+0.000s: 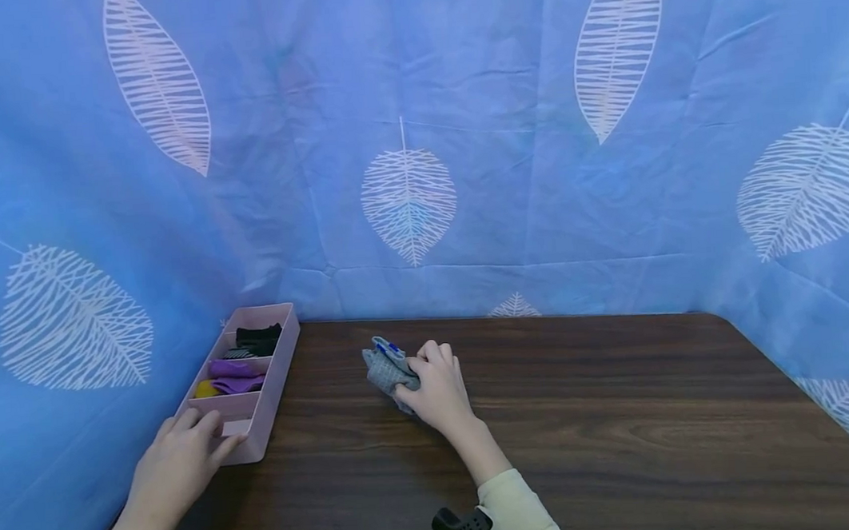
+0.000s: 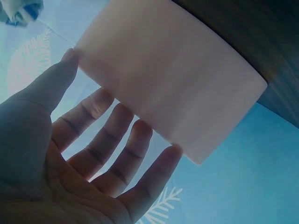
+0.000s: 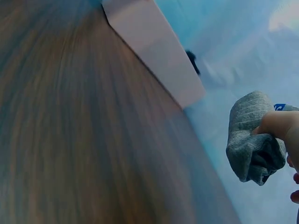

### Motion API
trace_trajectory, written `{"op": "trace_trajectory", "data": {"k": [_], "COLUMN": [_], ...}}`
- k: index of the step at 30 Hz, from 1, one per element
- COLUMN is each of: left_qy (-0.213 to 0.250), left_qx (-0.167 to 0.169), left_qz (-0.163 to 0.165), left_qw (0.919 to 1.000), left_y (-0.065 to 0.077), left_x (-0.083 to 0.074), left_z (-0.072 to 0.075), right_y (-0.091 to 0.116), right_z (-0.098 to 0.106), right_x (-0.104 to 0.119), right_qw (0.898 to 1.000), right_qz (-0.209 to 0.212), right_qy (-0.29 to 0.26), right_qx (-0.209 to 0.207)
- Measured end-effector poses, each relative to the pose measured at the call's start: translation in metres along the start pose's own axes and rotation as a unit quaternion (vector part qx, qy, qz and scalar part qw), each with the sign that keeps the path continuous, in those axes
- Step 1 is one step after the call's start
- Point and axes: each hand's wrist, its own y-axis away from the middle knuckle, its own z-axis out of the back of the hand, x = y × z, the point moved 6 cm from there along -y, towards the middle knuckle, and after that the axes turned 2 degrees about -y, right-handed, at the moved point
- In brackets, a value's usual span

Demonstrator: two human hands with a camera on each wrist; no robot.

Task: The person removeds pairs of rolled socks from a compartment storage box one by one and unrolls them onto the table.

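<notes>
My right hand [image 1: 438,383] pinches a folded grey sock [image 1: 388,371] with blue marks, held over the middle of the table. In the right wrist view the sock [image 3: 250,119] is bunched, with the thumb pressed on it. On the left stands a pale pink divided box [image 1: 279,401]. My left hand [image 1: 175,462] rests at its near end. Seen from the left wrist, the loosely spread fingertips touch the rim of the box [image 2: 173,79]. Black folded socks [image 1: 259,339] fill a far compartment; purple folded fabric [image 1: 236,379] and a yellow piece [image 1: 205,388] share another.
The dark wooden table [image 1: 605,416] extends to the right. A blue curtain [image 1: 507,189] with white leaf prints surrounds its back and sides. A black band [image 1: 461,527] is around the right wrist, by a pale sleeve [image 1: 520,508].
</notes>
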Motion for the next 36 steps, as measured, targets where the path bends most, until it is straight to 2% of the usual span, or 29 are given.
{"op": "trace_trajectory", "data": {"k": [7,15,21,29,36], "left_qy": [0.0,0.009,0.007,0.008,0.005], "left_qx": [0.026,0.037,0.057,0.049,0.102], "left_qz": [0.012,0.019,0.017,0.015,0.04], "left_qw": [0.9996,0.9991,0.9982,0.9986,0.994], "left_y": [-0.001,0.001,0.003,0.006,0.004], "left_x": [0.003,0.005,0.002,0.001,0.003], "left_z": [-0.003,-0.003,-0.005,-0.004,-0.008], "right_y": [0.011,0.011,0.02,0.026,0.03], "right_z": [0.008,0.017,0.024,0.025,0.025], "right_x": [-0.039,-0.078,-0.108,-0.135,-0.147], "right_qw": [0.997,0.986,0.976,0.967,0.956], "right_qz": [-0.069,-0.14,-0.203,-0.247,-0.276], "right_qy": [-0.042,-0.09,-0.072,-0.069,-0.085], "right_qx": [-0.012,-0.025,-0.011,0.015,0.048]}}
